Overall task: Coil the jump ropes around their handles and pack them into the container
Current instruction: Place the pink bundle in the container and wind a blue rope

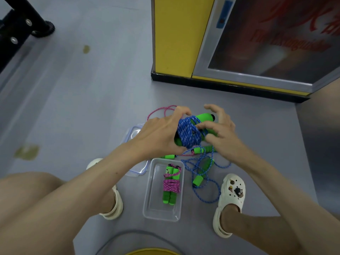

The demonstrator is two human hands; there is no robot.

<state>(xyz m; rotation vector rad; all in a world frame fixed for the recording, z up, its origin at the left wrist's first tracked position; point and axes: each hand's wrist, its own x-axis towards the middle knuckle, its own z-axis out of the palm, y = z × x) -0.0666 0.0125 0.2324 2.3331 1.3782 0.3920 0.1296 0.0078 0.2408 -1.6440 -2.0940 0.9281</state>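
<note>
My left hand (pixel 161 133) grips the green handles of a blue jump rope (pixel 189 134), whose cord is wound around them in a thick bundle. My right hand (pixel 218 129) pinches the blue cord at the bundle's right side, thumb and fingers curled on it. Below, a clear plastic container (pixel 152 203) on the floor holds a coiled pink jump rope (pixel 171 184) with green handles. Another blue rope (pixel 204 173) with green handles lies loose on the floor to the right of the container. A loose pink rope (pixel 161 110) shows behind my left hand.
The container's clear lid (pixel 138 172) lies on the grey floor left of it, partly under my left arm. My feet in white clogs (pixel 231 196) flank the container. A yellow cabinet (pixel 174 37) with a glass door stands ahead. Black equipment legs (pixel 33 21) are at top left.
</note>
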